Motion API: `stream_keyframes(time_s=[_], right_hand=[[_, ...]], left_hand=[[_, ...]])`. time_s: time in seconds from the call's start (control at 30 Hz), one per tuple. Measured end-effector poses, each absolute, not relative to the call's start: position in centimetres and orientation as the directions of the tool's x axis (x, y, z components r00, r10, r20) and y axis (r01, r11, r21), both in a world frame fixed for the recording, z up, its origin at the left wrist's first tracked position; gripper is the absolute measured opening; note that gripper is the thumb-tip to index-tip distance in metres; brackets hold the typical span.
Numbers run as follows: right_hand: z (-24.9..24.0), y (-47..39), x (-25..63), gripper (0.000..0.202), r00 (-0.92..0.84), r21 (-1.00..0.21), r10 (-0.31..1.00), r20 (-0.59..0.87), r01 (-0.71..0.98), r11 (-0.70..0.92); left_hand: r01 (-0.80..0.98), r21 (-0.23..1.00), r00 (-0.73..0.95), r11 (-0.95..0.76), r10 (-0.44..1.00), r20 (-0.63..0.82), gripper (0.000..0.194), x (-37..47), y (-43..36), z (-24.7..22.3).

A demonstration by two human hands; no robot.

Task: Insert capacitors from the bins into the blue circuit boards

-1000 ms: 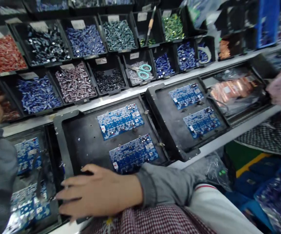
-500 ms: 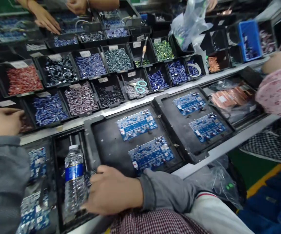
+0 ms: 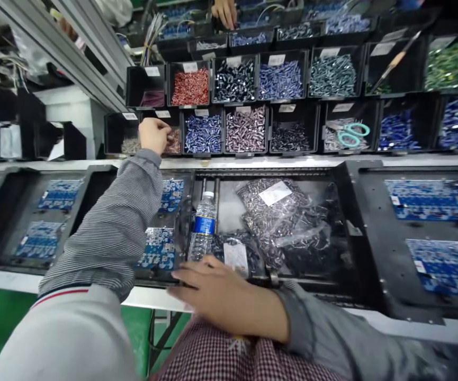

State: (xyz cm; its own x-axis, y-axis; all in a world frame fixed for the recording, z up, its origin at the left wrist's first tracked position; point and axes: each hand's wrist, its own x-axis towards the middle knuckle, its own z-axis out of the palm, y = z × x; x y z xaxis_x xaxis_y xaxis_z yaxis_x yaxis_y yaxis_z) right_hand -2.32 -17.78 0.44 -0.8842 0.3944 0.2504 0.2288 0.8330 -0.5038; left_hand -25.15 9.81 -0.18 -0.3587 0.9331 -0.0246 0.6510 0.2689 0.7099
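On my feed the left hand (image 3: 155,136) is up at the front-row bin with the reddish-brown parts (image 3: 174,144), fingers bunched close together with the tips pointing right. Can't tell if there's a part pinched in there, the fingertips are too small for me to make out. My right hand (image 3: 223,296) is at the near edge of the middle tray (image 3: 229,209), fingers stretched out and loosely spread toward the left, kinda blurry. It's right by the bottom of the water bottle (image 3: 204,227); touching or not, I can't say. Bottle's long axis runs away from me, cap at the far end and angled slightly right. The black bag (image 3: 235,256) is just right of it. Blue circuit boards (image 3: 433,200) over on the right run long-ways left to right.
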Motion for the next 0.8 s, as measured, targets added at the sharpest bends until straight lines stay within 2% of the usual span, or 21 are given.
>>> stream_keyframes(time_s=[0.1, 0.2, 0.27, 0.33, 0.4, 0.47, 0.53, 0.67, 0.73, 0.8], right_hand=[[-1.4, -18.2, -6.0, 0.026, -0.888, -0.482, 0.384, 0.253, 0.228, 0.846], [-2.0, -18.3, -5.8, 0.022, -0.905, -0.475, 0.366, 0.217, 0.230, 0.850], [-1.6, -18.3, -4.4, 0.022, -0.890, -0.460, 0.394, 0.229, 0.258, 0.850], [-1.0, -18.2, -2.5, 0.025, -0.840, -0.465, 0.478, 0.257, 0.326, 0.823], [-0.4, -17.8, -0.6, 0.020, -0.739, -0.513, 0.607, 0.292, 0.415, 0.752], [-0.1, -16.8, 1.3, 0.011, -0.543, -0.540, 0.782, 0.306, 0.577, 0.612], [-0.4, -15.6, 3.1, 0.028, -0.330, -0.505, 0.895, 0.299, 0.741, 0.442], [-1.2, -14.1, 6.4, 0.067, -0.072, -0.432, 0.972, 0.223, 0.887, 0.165], [-1.1, -14.4, 7.5, 0.069, -0.006, -0.408, 0.967, 0.254, 0.906, 0.113], [-0.6, -14.9, 7.8, 0.054, -0.015, -0.447, 0.948, 0.318, 0.879, 0.164]], left_hand=[[0.526, 0.831, -0.319, 0.183, 0.948, -0.007, 0.012, -24.7, 8.6, 0.9], [0.414, 0.897, -0.229, 0.155, 0.971, -0.062, 0.013, -24.3, 5.8, 1.9], [0.397, 0.900, -0.116, 0.180, 0.983, -0.146, 0.013, -23.9, 2.9, 2.3], [0.372, 0.905, 0.059, 0.206, 0.968, -0.245, 0.011, -23.4, -0.4, 2.3], [0.321, 0.906, 0.220, 0.274, 0.909, -0.353, 0.012, -22.6, -3.5, 2.0], [0.249, 0.889, 0.319, 0.385, 0.834, -0.451, 0.016, -21.3, -6.0, 1.5], [0.163, 0.852, 0.381, 0.498, 0.764, -0.520, 0.017, -19.5, -7.5, 1.0], [0.006, 0.781, 0.486, 0.625, 0.681, -0.548, 0.015, -15.6, -8.4, 0.3], [-0.020, 0.757, 0.516, 0.653, 0.655, -0.552, 0.013, -13.9, -8.4, 0.1], [-0.028, 0.734, 0.542, 0.679, 0.627, -0.559, 0.011, -12.7, -8.5, -0.1]])
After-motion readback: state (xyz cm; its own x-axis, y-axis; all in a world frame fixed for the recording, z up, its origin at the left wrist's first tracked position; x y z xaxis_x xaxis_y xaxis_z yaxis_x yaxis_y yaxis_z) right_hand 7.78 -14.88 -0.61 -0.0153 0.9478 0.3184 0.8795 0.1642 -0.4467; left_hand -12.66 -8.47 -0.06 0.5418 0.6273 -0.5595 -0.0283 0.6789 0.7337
